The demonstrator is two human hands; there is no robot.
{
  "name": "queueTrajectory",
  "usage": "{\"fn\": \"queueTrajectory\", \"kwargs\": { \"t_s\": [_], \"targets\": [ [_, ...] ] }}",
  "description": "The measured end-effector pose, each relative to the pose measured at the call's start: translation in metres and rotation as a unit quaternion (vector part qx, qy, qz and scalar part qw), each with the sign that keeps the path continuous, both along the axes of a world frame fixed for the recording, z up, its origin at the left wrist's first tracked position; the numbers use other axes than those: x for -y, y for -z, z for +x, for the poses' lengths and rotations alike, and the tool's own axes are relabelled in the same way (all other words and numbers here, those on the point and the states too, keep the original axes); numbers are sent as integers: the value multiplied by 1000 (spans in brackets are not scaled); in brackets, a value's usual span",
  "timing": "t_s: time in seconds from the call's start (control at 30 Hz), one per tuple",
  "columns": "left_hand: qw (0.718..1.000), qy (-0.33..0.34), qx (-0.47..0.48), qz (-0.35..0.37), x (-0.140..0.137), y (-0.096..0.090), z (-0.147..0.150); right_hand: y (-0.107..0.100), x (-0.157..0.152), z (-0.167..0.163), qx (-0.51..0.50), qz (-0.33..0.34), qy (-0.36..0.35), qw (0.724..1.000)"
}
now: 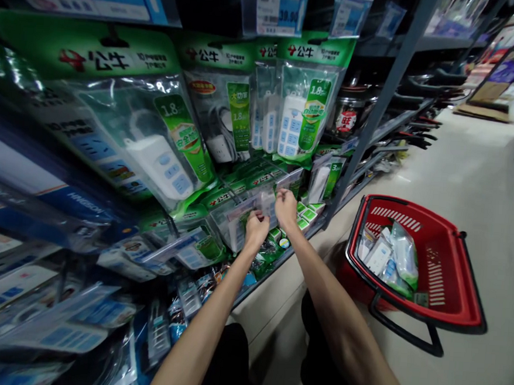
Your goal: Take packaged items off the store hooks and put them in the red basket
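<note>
Both my hands reach low into a shelf of green-topped, clear packages with white power strips. My left hand (257, 227) is closed, its fingertips pinching the lower front of a clear plastic package (235, 232). Just to its right, my right hand (286, 208) is also closed, its fingers bent at the right end of the same clear plastic. What lies inside that package is blurred. Above hang larger power strip packs (164, 165), one with a multi-socket white strip (291, 124). Small green-and-white boxes (307, 215) sit below and right of my right hand.
A red shopping basket (458, 271) with a black handle stands on the floor at right, holding several packaged items (387, 254). A grey shelf post (386, 78) rises beside the packs. Pans (431, 90) line the shelf beyond. Price tags (276, 9) hang above.
</note>
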State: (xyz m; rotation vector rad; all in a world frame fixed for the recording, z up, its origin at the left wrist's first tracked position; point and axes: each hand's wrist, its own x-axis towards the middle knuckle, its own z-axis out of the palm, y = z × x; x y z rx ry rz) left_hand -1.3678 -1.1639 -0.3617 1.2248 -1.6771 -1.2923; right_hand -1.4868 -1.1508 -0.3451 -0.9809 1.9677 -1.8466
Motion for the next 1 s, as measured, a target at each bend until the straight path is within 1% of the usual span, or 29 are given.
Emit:
{"fn": "queueTrajectory", "kwargs": {
  "t_s": [0.07,0.1,0.13,0.17,0.23,0.27,0.3,0.33,0.4,0.47,0.5,0.57,0.67,0.73,0.87,1.0],
  "targets": [
    [999,8,-31,-5,-10,-10,-8,-3,-12,-16,43,-8,26,999],
    [998,14,-64,-12,-15,-16,-13,-7,-18,-24,81,-28,23,996],
    [994,22,-105,-21,-19,-22,-17,-11,-24,-30,133,-63,10,989],
    [988,30,-150,-29,-23,-28,-21,-15,-29,-35,193,-107,-11,975],
    [972,39,-229,-35,-29,-40,-29,-26,-36,-41,308,-197,-59,929],
    [966,38,-255,-31,-32,-44,-32,-31,-38,-42,345,-227,-77,908],
    [960,41,-274,-24,-35,-48,-35,-35,-39,-42,362,-241,-87,896],
    [956,51,-287,-18,-38,-51,-37,-39,-39,-42,369,-247,-89,892],
    [951,86,-296,-13,-44,-55,-41,-43,-39,-41,373,-249,-81,890],
    [950,121,-287,-16,-50,-57,-44,-44,-39,-42,372,-254,-77,890],
    [951,128,-280,-19,-53,-59,-46,-43,-39,-43,369,-258,-77,890],
    [955,113,-273,-17,-56,-61,-49,-40,-39,-45,354,-266,-78,893],
    [957,55,-284,-8,-55,-63,-55,-36,-39,-50,326,-269,-74,903],
    [956,26,-291,-18,-53,-62,-57,-34,-40,-53,319,-267,-84,905],
    [956,7,-290,-50,-53,-58,-60,-33,-43,-61,319,-255,-119,905],
    [955,2,-293,-35,-57,-59,-60,-35,-48,-67,307,-229,-134,914]
  ]
}}
